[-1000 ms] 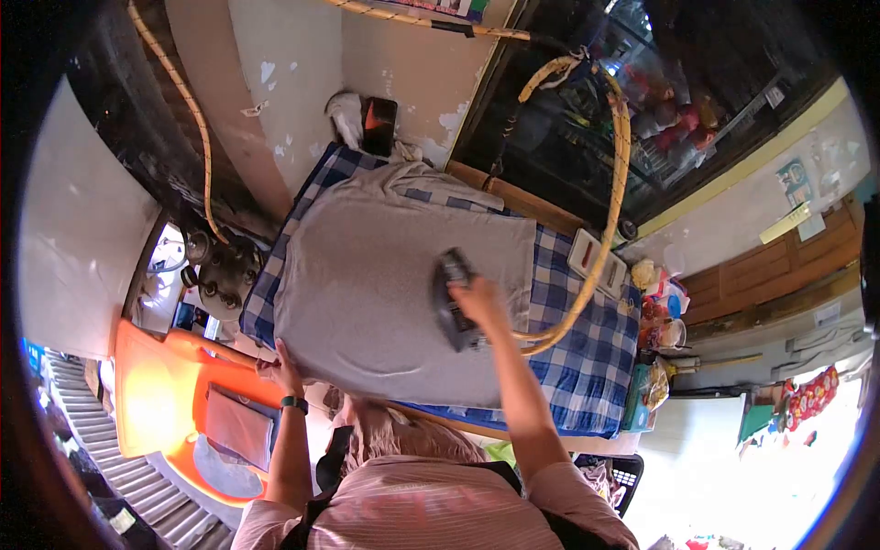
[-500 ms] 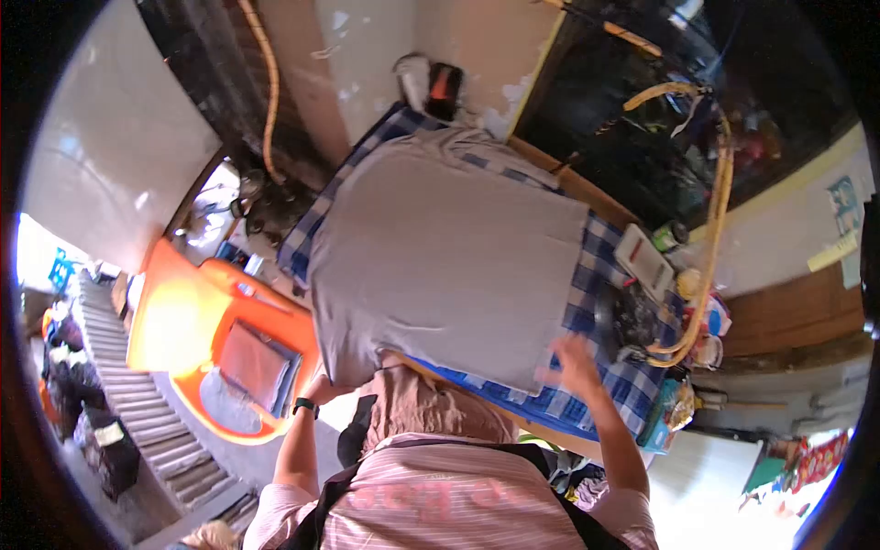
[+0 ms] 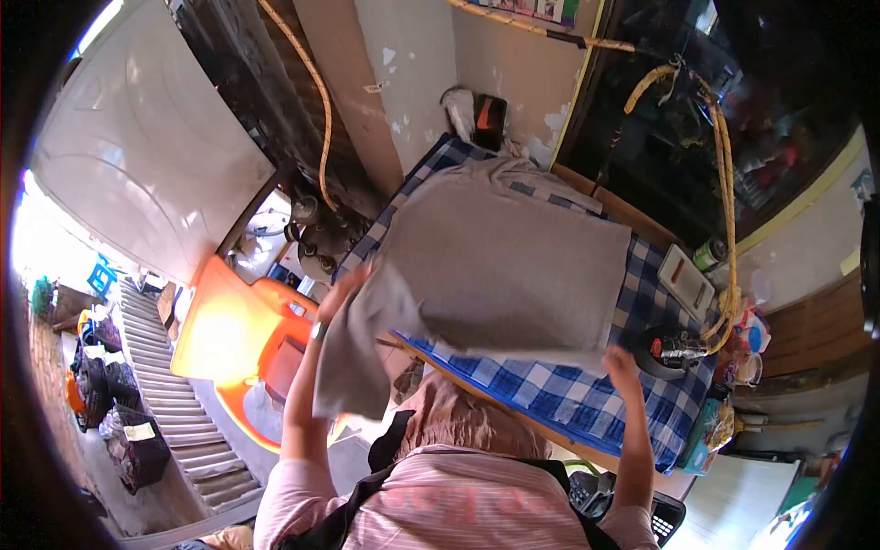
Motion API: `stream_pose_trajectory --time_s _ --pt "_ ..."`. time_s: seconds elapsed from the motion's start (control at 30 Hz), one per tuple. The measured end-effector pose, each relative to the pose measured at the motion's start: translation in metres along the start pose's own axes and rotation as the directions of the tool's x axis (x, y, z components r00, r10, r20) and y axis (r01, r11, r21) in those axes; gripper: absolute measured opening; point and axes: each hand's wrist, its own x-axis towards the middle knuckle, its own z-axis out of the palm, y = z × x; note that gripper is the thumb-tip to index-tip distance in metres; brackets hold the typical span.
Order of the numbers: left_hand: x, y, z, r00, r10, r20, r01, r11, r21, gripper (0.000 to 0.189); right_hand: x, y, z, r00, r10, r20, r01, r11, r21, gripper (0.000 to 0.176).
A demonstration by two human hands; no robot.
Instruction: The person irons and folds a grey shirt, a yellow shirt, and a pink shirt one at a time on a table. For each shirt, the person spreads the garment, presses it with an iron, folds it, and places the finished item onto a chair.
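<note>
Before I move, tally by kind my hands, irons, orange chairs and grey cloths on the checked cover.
Hands: 2 (left hand, right hand)
Iron: 1
Orange chair: 1
Grey cloth on the checked cover: 1
Total: 5

We have a bench (image 3: 500,401) under a blue checked cloth (image 3: 513,385); across its middle lies a grey garment (image 3: 513,261), with a dark iron (image 3: 674,349) at four o'clock, a white tray (image 3: 686,282) at three.

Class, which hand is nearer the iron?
The right hand, at a corner of the grey garment beside the iron; the left hand is at the garment's opposite side, towards the orange chair.
</note>
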Motion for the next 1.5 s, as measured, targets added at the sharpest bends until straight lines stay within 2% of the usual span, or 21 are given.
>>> stream_pose_trajectory --time_s 0.07,0.13,0.17,0.2,0.23,0.27,0.3,0.37,0.47,0.53,0.67,0.73,0.8,0.87,0.93,1.07,1.13,1.27,1.33,1.4,1.5 --pt "0.040 0.058 0.048 0.985 -0.095 0.145 0.144 0.917 -0.371 0.040 0.025 -0.047 -0.009 0.989 -0.046 -0.144 0.109 0.877 0.468 0.042" --pt "0.089 0.074 0.083 0.972 0.233 0.041 -0.197 0.893 -0.405 0.047 0.047 -0.070 -0.011 0.979 0.039 -0.201 0.047 0.913 0.405 0.048" --pt "0.115 0.058 0.064 0.971 0.233 0.059 -0.189 0.893 -0.409 0.047 0.052 -0.072 -0.007 0.960 0.127 -0.251 -0.031 0.934 0.356 0.055" --pt "0.153 0.027 0.030 0.964 0.259 0.053 -0.263 0.960 0.099 0.050 0.060 -0.059 0.003 0.954 0.136 -0.269 -0.033 0.934 0.356 0.055" --pt "0.178 0.012 0.010 0.954 0.294 0.065 -0.276 0.769 0.577 0.053 0.073 -0.034 0.018 0.940 0.088 -0.331 -0.009 0.972 0.234 0.056" --pt "0.170 -0.003 0.004 0.903 0.380 0.201 -0.347 0.369 0.862 0.056 0.080 -0.021 0.021 0.923 0.033 -0.383 0.008 0.994 0.105 0.058" --pt "0.215 -0.081 -0.051 0.814 0.427 0.393 -0.424 -0.024 0.905 0.055 0.074 -0.031 0.018 0.935 0.147 -0.322 -0.140 0.989 0.046 0.058" --pt "0.171 -0.097 -0.036 0.697 0.700 0.157 -0.282 0.066 0.957 0.055 0.065 -0.051 0.027 0.913 0.119 -0.391 -0.106 0.993 0.055 0.058" --pt "0.131 -0.086 -0.026 0.745 0.652 0.142 -0.295 0.131 0.947 0.052 0.067 -0.056 0.033 0.897 0.158 -0.413 -0.210 0.974 -0.083 0.045" --pt "0.118 -0.085 -0.023 0.903 0.424 -0.067 -0.012 0.183 0.983 0.049 0.077 -0.041 0.050 0.799 -0.033 -0.601 -0.047 0.992 -0.118 0.052" --pt "0.131 -0.093 -0.047 0.930 0.359 -0.080 0.036 0.129 0.991 0.046 0.061 -0.070 0.045 0.850 0.026 -0.527 -0.253 0.897 -0.363 0.032" --pt "0.131 -0.071 -0.056 0.905 0.406 0.125 -0.151 0.033 0.988 0.046 0.044 -0.077 0.032 0.881 -0.030 -0.472 -0.187 0.894 -0.407 0.024" --pt "0.123 -0.049 -0.057 0.908 0.391 0.150 -0.174 0.026 0.984 0.044 0.021 -0.083 0.026 0.845 -0.164 -0.509 0.000 0.952 -0.306 0.019" --pt "0.110 -0.041 -0.058 0.912 0.369 0.180 -0.200 0.018 0.980 0.043 -0.012 -0.093 0.025 0.864 -0.156 -0.478 -0.011 0.944 -0.329 0.016" --pt "0.094 -0.046 -0.060 0.926 0.297 0.233 -0.278 0.118 0.953 0.038 -0.042 -0.095 0.033 0.863 0.039 -0.504 -0.174 0.959 -0.225 0.020" --pt "0.077 -0.084 -0.064 0.869 0.422 0.259 -0.263 -0.048 0.963 0.024 -0.066 -0.071 0.057 0.861 0.313 -0.400 -0.446 0.843 -0.301 0.021" --pt "0.073 -0.089 -0.069 0.863 0.418 0.285 -0.283 -0.067 0.957 0.019 -0.072 -0.060 0.058 0.879 0.034 -0.476 -0.257 0.875 -0.410 0.043" --pt "0.078 -0.097 -0.066 0.766 0.569 0.299 -0.309 -0.081 0.947 0.016 -0.077 -0.051 0.075 0.912 -0.043 -0.408 -0.275 0.673 -0.687 0.056" --pt "0.083 -0.100 -0.060 0.952 0.289 0.098 -0.075 -0.090 0.993 0.016 -0.063 -0.063 0.083 0.904 0.066 -0.422 -0.384 0.558 -0.735 0.053" --pt "0.076 -0.081 -0.028 0.900 0.383 0.209 -0.178 -0.116 0.977 0.044 -0.052 -0.111 0.083 0.823 -0.328 -0.465 -0.308 0.430 -0.849 0.045" --pt "0.078 -0.072 0.009 0.713 0.294 0.636 -0.579 -0.264 0.771 0.062 -0.006 -0.170 0.109 0.874 -0.293 -0.389 -0.038 0.756 -0.654 0.033"
